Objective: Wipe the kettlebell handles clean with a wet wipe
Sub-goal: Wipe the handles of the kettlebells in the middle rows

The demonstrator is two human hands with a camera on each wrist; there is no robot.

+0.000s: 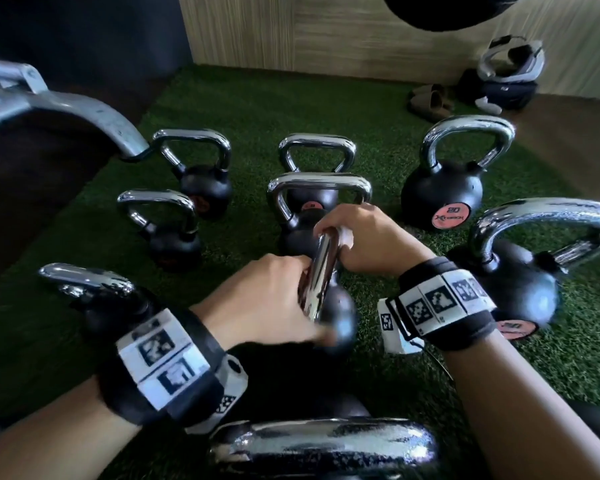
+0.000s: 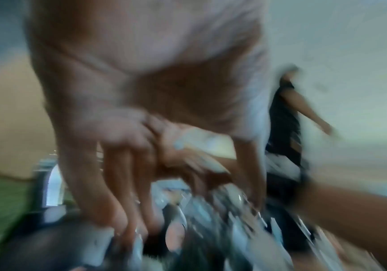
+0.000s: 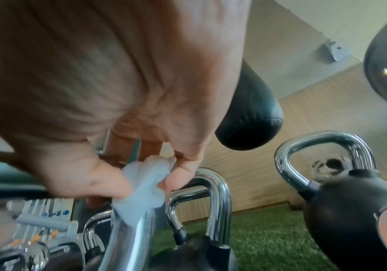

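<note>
A black kettlebell (image 1: 342, 318) with a chrome handle (image 1: 321, 271) stands on the turf in the middle of the head view, handle end-on to me. My left hand (image 1: 288, 289) grips the near left side of that handle; the left wrist view is blurred, showing the fingers (image 2: 118, 185) reaching down to the chrome (image 2: 213, 207). My right hand (image 1: 361, 233) pinches a crumpled white wet wipe (image 1: 345, 237) against the handle's far top. The right wrist view shows the wipe (image 3: 143, 185) bunched between thumb and fingers on the chrome bar (image 3: 129, 238).
Several more chrome-handled kettlebells stand around on the green turf (image 1: 243, 109): one marked 20 (image 1: 440, 192), a big one at the right (image 1: 520, 282), one at the left (image 1: 87, 285), one close below (image 1: 323, 445). A grey metal frame (image 1: 66, 109) juts in upper left. Sandals (image 1: 430, 100) lie by the wooden wall.
</note>
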